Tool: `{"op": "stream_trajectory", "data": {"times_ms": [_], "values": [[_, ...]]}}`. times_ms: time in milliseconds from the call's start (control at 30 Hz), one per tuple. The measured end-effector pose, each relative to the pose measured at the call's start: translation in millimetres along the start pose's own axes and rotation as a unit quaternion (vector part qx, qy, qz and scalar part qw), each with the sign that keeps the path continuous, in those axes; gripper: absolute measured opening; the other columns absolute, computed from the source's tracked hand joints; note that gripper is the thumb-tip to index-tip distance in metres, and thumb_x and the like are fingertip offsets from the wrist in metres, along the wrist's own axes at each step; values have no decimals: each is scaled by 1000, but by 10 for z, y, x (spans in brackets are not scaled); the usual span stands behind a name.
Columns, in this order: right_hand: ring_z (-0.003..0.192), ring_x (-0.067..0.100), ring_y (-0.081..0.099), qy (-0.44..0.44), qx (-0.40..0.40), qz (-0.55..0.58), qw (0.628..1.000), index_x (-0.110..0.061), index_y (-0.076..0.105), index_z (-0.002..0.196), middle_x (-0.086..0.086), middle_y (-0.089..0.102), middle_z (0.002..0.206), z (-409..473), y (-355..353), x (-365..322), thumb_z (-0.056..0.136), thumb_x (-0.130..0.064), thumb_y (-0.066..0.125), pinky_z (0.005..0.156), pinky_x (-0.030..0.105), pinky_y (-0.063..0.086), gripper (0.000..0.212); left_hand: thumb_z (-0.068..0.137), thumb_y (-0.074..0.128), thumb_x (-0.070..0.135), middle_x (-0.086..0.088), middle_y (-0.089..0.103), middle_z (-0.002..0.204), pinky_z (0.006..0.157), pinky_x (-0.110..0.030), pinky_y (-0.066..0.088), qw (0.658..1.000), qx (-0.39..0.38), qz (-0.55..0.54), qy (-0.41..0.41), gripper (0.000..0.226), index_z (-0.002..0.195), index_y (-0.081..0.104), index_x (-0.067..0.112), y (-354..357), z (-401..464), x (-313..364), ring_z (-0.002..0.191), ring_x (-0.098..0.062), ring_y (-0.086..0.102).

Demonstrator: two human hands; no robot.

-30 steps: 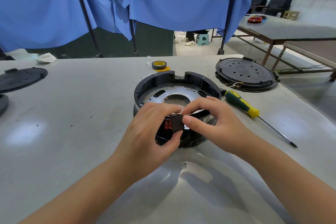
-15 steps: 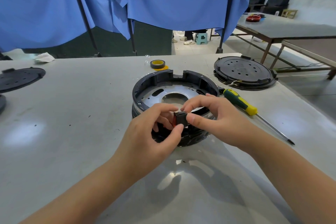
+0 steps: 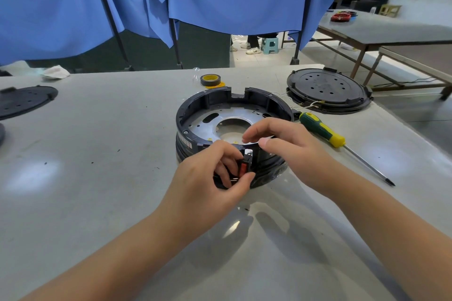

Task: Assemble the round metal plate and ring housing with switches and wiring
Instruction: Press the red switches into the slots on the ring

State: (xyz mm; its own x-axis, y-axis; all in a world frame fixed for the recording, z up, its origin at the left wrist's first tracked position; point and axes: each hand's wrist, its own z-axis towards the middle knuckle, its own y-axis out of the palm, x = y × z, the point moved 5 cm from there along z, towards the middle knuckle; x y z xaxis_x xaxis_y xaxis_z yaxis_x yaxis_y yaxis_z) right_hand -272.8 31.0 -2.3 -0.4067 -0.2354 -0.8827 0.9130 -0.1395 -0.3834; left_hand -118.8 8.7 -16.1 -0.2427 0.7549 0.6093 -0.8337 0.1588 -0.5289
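Left hand (image 3: 210, 178) pinches switch (image 3: 245, 166); right hand (image 3: 286, 146) hovers.

Near wall of ring housing (image 3: 234, 102) hidden behind left hand (image 3: 208, 178) and right hand (image 3: 291, 151); switch (image 3: 245, 164) only partly visible between left fingers, lower end covered by thumb; can't tell if it's seated in the wall; right fingertips blurred, can't tell if they hold anything; metal plate (image 3: 205, 124) near part covered by right hand; black disc (image 3: 22, 102) cut off at left edge; thin wires (image 3: 305, 105) by round cover (image 3: 327, 90) too fine to trace; housing label (image 3: 187, 143) unreadable.
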Motion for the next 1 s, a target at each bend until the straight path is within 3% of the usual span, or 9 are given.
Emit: {"op": "stream_trajectory", "data": {"times_ms": [100, 200, 367, 533, 667, 867, 1000], "values": [[97, 8, 62, 0, -1, 11, 1000, -18, 69, 92, -8, 70, 91, 7, 0, 12, 77, -18, 47, 85, 18, 44, 26, 74, 74, 33, 14, 59, 69, 54, -24, 45, 999, 8, 45, 12, 24, 89, 58, 24, 17, 5, 32, 55, -12, 55], [96, 9, 62, 3, 0, 29, 1000, -17, 69, 91, -6, 70, 90, 0, -14, 13, 77, -17, 47, 84, 17, 44, 26, 74, 74, 36, 14, 60, 68, 53, -28, 45, 997, 18, 73, 13, 24, 88, 59, 24, 28, 22, 57, 52, -10, 54], [96, 9, 63, 8, -2, 23, 1000, -16, 69, 93, -5, 70, 91, -4, -19, 6, 77, -17, 47, 86, 19, 46, 27, 71, 74, 36, 26, 39, 55, 51, -19, 39, 993, 28, 112, 36, 26, 84, 64, 15, 25, 48, 110, 54, -5, 45], [97, 10, 63, 14, -3, 16, 1000, -16, 69, 93, -4, 71, 93, -10, -28, 2, 78, -18, 48, 89, 21, 46, 26, 71, 76, 35, 30, 30, 54, 55, -3, 31, 991, 34, 119, 55, 26, 81, 65, 14, 27, 77, 108, 54, 17, 40], [96, 7, 63, 14, -1, -4, 1000, -18, 68, 95, -6, 71, 93, -15, -44, -6, 80, -15, 52, 90, 25, 48, 23, 70, 76, 34, 32, 26, 56, 56, -2, 30, 986, 46, 144, 75, 25, 78, 67, 13, 20, 81, 126, 60, 6, 35], [96, 0, 62, -3, -5, -67, 998, -18, 67, 100, -8, 69, 97, -29, -50, -23, 86, 2, 57, 90, 17, 46, 26, 72, 75, 36, 14, 61, 62, 51, -14, 32, 984, 41, 158, 68, 24, 79, 68, 15, 39, 75, 95, 61, 2, 34], [97, -6, 59, -12, -26, -119, 992, -17, 65, 108, -10, 67, 102, -32, -56, -37, 86, -2, 62, 85, 5, 42, 27, 73, 76, 36, 9, 56, 59, 44, -29, 41, 974, 51, 203, 89, 25, 77, 67, 13, 44, 88, 109, 52, -6, 42]]}}
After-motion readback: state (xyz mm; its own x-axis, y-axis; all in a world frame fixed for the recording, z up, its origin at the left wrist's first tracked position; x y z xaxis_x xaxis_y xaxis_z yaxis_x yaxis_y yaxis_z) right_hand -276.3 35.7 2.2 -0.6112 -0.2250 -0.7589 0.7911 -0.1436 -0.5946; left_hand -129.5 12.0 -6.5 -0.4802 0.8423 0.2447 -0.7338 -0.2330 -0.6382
